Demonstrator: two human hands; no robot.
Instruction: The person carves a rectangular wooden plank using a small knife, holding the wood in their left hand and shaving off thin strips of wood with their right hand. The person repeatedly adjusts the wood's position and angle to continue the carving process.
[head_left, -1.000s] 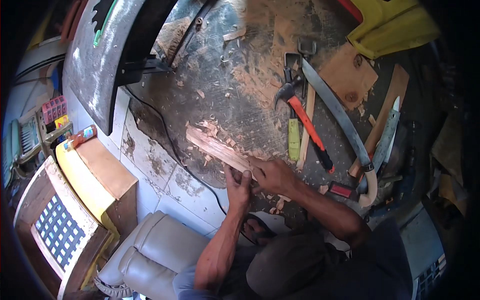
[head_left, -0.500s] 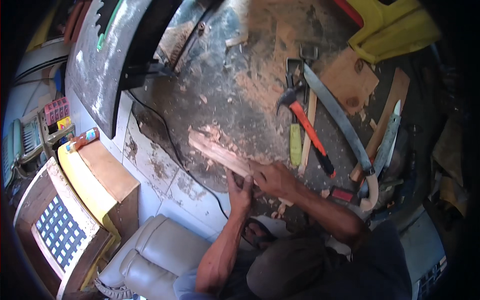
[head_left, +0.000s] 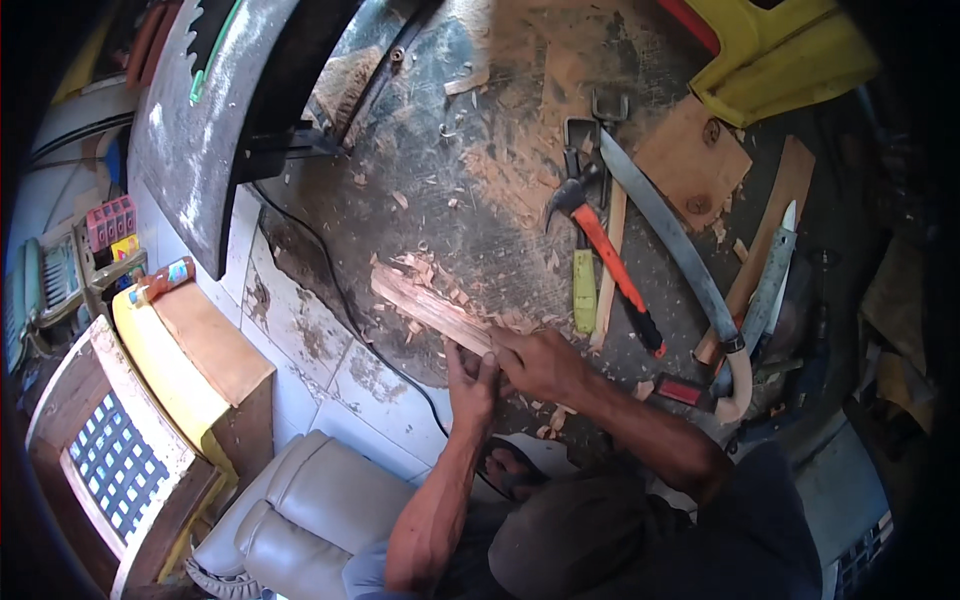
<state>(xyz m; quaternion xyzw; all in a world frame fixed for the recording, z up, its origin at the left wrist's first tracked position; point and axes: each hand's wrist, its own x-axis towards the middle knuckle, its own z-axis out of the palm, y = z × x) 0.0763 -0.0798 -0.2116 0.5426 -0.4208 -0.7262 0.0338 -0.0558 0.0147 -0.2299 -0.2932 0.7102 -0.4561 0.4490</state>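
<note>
A pale, rough-cut piece of wood (head_left: 425, 308) lies slantwise low over the floor, its far end pointing up and left among curled shavings. My left hand (head_left: 472, 385) grips its near end from below, thumb along the side. From the right, my right hand (head_left: 545, 362) is closed over the same end, fingers bent against the wood; whether it also holds a small tool cannot be made out. Right of my hands lie a claw hammer (head_left: 612, 258) with an orange and black handle, a green-handled tool (head_left: 584, 290) and a long curved machete (head_left: 672, 228).
At the right lie a knife (head_left: 772, 282), a long plank (head_left: 765, 240), a square board (head_left: 690, 165) and a red-black block (head_left: 683, 390). A black cable (head_left: 330, 265) crosses the left. A grey padded seat (head_left: 320, 500) and wooden box (head_left: 240, 400) stand lower left.
The whole view has shifted slightly left. Both hands keep their hold at the near end of the wood, with the right fingers a little differently bent.
</note>
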